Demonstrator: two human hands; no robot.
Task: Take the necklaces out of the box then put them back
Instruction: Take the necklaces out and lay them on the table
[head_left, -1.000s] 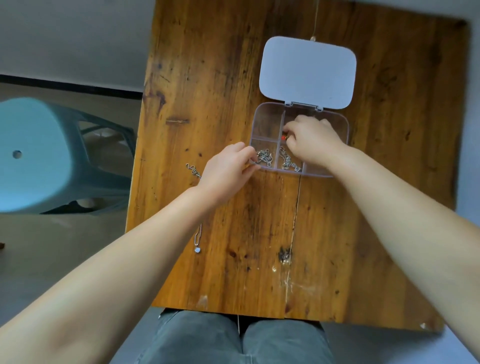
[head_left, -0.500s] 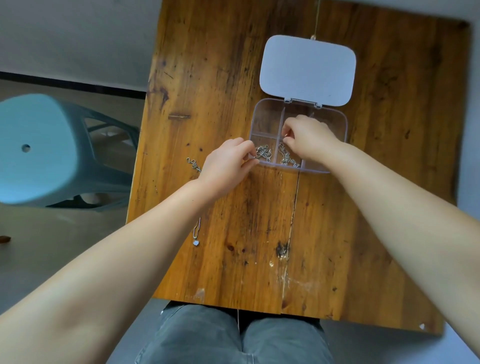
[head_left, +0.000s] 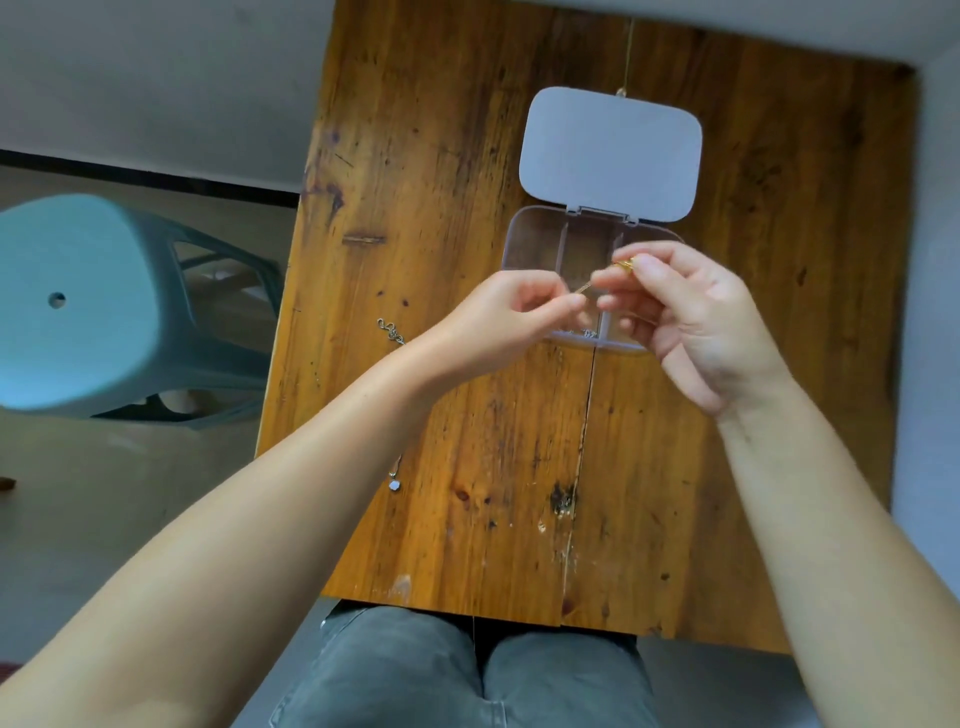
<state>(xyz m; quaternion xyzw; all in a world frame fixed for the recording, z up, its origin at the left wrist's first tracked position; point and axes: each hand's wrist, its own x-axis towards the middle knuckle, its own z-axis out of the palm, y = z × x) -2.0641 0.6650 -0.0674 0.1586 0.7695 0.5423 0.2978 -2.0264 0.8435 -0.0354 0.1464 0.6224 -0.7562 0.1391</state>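
Observation:
A clear compartment box (head_left: 535, 244) lies open on the wooden table (head_left: 467, 156), its white lid (head_left: 610, 156) folded back. Both hands hover just above the box. My right hand (head_left: 691, 322) pinches a bunched gold necklace (head_left: 623, 267) at its fingertips, and my left hand (head_left: 511, 322) pinches the thin chain end of that same necklace. A silver necklace (head_left: 584, 333) shows in a near compartment, mostly hidden by the hands. Another silver necklace (head_left: 390, 330) lies on the table to the left, running under my left forearm to a small pendant (head_left: 395, 485).
A thin gold chain (head_left: 626, 62) stretches across the table beyond the lid. A teal plastic stool (head_left: 78, 306) stands on the floor to the left of the table. My knees in grey trousers (head_left: 467, 675) sit at the near table edge.
Both hands have lifted out of the box compartments. A gold necklace has come up with them, now held between the two hands above the box.

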